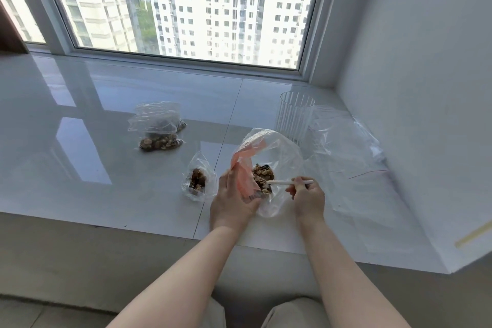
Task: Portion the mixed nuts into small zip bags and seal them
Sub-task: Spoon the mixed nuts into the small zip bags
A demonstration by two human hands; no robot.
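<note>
Right now the person sits w/ knees under a glossy white sill (106, 120) below a window (183, 18) looking onto high-rise blocks. Left hand (234, 194) grips the big clear bag (269, 168) at its mouth edge, fingers curled round the crumpled plastic where an orange-pink patch (245, 168) shows; the bag stands open, mouth toward the camera. Mixed nuts (262, 177) sit in a small heap at the bag's bottom. Right hand (307, 197) pinches a white spoon handle (288, 182) btwn thumb and fingertips, handle roughly horizontal, its far end reaching into the bag and touching the nut heap; the bowl end can't be made out.

Just left of the left hand, a small zip bag (198, 177) stands on the sill w/ a portion of nuts inside, top looks open but can't be sure. Further back and left, approx. two more filled bags (158, 126) lie piled together, nuts visible thru the plastic; whether sealed can't be told.

Behind the big bag stands a clear ribbed cup (294, 114), upright. To the right, flat empty zip bags (348, 146) are spread on the sill near the wall (426, 88), one showing a thin red zip line.
</note>
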